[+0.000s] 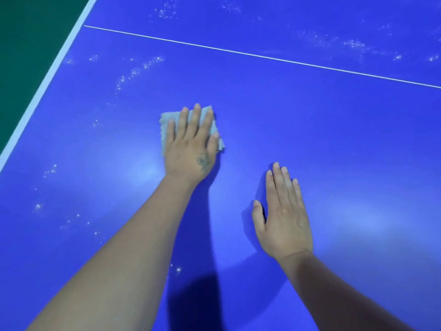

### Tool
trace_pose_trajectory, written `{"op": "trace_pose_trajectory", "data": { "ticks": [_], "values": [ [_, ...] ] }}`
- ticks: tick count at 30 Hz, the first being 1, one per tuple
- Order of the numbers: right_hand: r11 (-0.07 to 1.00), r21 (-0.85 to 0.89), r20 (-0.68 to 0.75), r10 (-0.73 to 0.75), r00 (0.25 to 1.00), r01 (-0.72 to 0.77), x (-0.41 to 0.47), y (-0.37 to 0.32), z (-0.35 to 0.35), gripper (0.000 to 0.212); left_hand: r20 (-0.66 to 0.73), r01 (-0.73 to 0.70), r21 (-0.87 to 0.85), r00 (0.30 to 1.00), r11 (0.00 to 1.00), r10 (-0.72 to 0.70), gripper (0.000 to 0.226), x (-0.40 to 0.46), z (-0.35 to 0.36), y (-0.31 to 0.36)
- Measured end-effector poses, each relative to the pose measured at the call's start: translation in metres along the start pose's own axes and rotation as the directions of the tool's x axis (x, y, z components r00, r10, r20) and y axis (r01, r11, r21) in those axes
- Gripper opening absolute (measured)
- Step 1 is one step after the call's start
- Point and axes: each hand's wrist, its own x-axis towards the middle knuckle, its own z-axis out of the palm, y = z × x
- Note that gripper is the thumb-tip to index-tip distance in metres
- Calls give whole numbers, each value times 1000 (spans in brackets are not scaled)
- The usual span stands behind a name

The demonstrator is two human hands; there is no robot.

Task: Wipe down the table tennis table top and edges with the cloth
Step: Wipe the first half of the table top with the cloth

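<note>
I saw the left hand (191,149) lying flat on the cloth (167,125), which lay on the table (334,139). The right hand (284,216) rested flat on the table, nearer me and to the right of the cloth, apart from it. A line (262,58) crossed the top beyond both hands. The table's edge (47,80) ran along the left, with floor (28,44) beyond it.

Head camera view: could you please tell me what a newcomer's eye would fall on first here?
The vivid blue table tennis table fills the view. At centre, the left hand presses a pale folded cloth flat; the right hand rests open nearer the viewer. White droplet specks trail toward the left edge.
</note>
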Motion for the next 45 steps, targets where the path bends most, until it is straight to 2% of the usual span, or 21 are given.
{"op": "trace_pose_trajectory", "data": {
  "ticks": [3,10,14,18,20,24,31,33,37,42,44,45],
  "values": [
    [1000,-16,7,2,1000,-2,0,-2,-1,71,24,79,20,997,997,-79,61,-57,-15,-20],
    [1000,-26,17,7,1000,-6,1,-5,-4,73,118,-11,14,993,1000,10,64,-178,-22,35],
    [999,-29,28,22,999,-21,2,-6,-7,69,107,-96,-22,989,995,98,61,-166,-8,81],
    [1000,-28,17,10,1000,-10,2,-5,-7,68,138,-157,-9,978,988,157,63,-115,-5,73],
    [999,-37,13,5,1000,-5,1,-4,-6,68,140,-122,7,983,993,120,65,-96,-7,50],
    [999,-44,14,15,1000,-15,1,-5,-7,68,130,41,5,991,999,-41,62,-85,-15,0],
    [998,-63,14,17,1000,-16,0,-7,-9,68,123,127,31,984,991,-129,63,-156,-29,-13],
    [998,-68,11,16,1000,-15,1,-7,-8,67,122,85,47,988,995,-90,63,-181,-28,4],
    [997,-73,12,11,1000,-10,1,-7,-8,65,133,-89,34,988,995,83,61,-206,-20,44],
    [999,-47,-14,12,1000,-13,0,-8,-8,63,127,-288,-6,950,958,286,60,-144,-5,54],
    [999,-35,-30,10,999,-11,1,-8,-7,64,148,-304,-1,942,953,301,62,-107,-3,42],
    [1000,-23,-42,10,999,-11,1,-8,-7,64,159,-268,4,951,963,264,65,-91,-5,32]
  ]
}}
